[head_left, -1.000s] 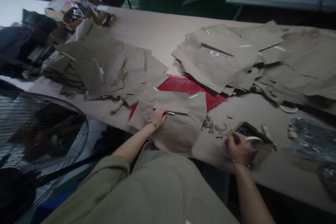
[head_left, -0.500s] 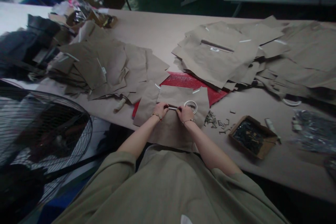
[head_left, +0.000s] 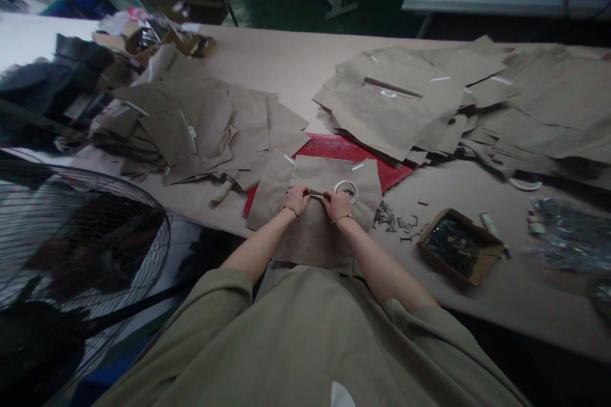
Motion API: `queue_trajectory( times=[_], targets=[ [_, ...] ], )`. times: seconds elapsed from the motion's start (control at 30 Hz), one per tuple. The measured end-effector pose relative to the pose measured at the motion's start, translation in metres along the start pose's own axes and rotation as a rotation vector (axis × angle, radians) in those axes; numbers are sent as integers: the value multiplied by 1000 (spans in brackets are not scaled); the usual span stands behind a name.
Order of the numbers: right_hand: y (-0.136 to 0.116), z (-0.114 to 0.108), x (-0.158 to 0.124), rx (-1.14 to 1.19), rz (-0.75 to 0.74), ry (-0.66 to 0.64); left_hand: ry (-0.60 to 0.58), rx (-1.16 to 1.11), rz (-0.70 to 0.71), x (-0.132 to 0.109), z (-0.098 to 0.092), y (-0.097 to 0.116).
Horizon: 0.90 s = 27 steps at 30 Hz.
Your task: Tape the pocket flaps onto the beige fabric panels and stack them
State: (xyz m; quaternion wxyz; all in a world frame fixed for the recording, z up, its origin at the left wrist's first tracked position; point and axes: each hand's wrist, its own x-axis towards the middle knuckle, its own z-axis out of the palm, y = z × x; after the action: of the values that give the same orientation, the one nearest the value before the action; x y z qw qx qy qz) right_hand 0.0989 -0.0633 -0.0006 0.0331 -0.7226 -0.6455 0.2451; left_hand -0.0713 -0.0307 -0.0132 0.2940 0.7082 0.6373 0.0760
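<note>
Over the tan-topped worktable (head_left: 281, 57), a thin silvery strip (head_left: 316, 196) lies crosswise on a khaki fabric panel (head_left: 312, 245), pinched end to end by the left hand (head_left: 296, 200) and right hand (head_left: 338, 205) (a white ring (head_left: 346, 189) sits just past the right hand).

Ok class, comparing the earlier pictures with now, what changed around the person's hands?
The right hand moved left from the cardboard box to the tan panel, meeting the left hand; both now pinch a small metal strip. The white ring now lies on the panel. The red mat stayed put.
</note>
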Motion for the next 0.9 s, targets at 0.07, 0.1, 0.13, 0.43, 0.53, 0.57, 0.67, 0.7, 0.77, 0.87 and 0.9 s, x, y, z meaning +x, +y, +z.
queue_trajectory(
  times=[0.07,0.1,0.13,0.43,0.53,0.57,0.67,0.7,0.77,0.87,0.9],
  targets=[
    [0,-2,2,8,5,-14,7,3,108,-1,1,-4],
    [0,-2,3,13,7,-22,7,10,152,-2,2,-6],
    [0,-3,3,17,8,-27,2,23,182,-2,3,-8],
    [8,8,2,39,-32,-2,2,10,200,-2,5,-15],
    [5,11,4,39,21,10,9,-16,219,-1,5,-14],
    [4,11,5,44,33,10,11,-25,225,0,5,-15],
    [3,11,7,64,49,14,16,-40,243,1,7,-17],
    [3,11,8,72,51,14,18,-37,248,1,8,-19],
    [3,11,8,84,59,9,28,-15,257,1,10,-22],
    [3,9,7,93,69,12,36,48,297,-1,15,-29],
    [3,8,7,92,64,14,38,75,315,-1,16,-31]
  ],
)
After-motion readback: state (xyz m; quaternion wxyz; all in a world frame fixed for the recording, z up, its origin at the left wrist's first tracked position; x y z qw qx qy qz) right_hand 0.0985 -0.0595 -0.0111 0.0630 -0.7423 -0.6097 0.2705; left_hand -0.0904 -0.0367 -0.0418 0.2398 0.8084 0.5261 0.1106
